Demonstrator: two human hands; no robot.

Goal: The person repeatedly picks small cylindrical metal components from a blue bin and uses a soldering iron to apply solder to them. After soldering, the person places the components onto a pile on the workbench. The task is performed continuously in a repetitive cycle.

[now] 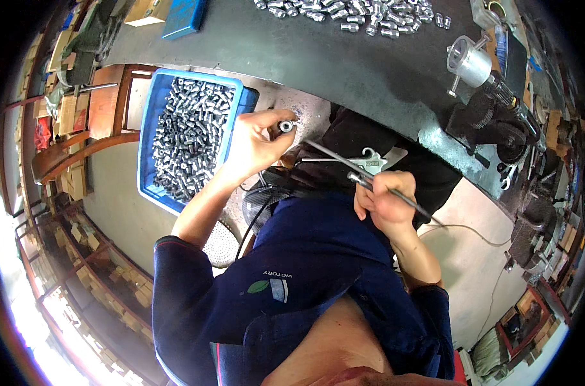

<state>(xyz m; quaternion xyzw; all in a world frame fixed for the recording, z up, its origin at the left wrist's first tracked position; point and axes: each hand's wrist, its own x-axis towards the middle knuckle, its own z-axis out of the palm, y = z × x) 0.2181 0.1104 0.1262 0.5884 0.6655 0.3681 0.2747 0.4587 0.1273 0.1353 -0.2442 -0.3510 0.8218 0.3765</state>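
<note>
Beside the blue bin, my left hand point(257, 145) is closed on a small cylindrical metal fitting point(286, 126), its round hollow end facing up. My right hand point(390, 201) is closed around a long thin metal rod point(341, 157) that slants across my lap, its upper end pointing toward the left hand but apart from the fitting. A short metal piece point(359, 179) shows at the right fingers; whether they grip it too is unclear. Just beyond that hand is a silver air blow gun point(376, 161) with a thin nozzle.
The blue bin point(144, 138) at left is full of similar fittings. A pile of shiny fittings point(382, 14) lies on the dark bench point(318, 61). At right stand a round metal fixture with a handle point(469, 62) and dark gears point(508, 141). A wooden chair point(80, 154) is beyond the bin.
</note>
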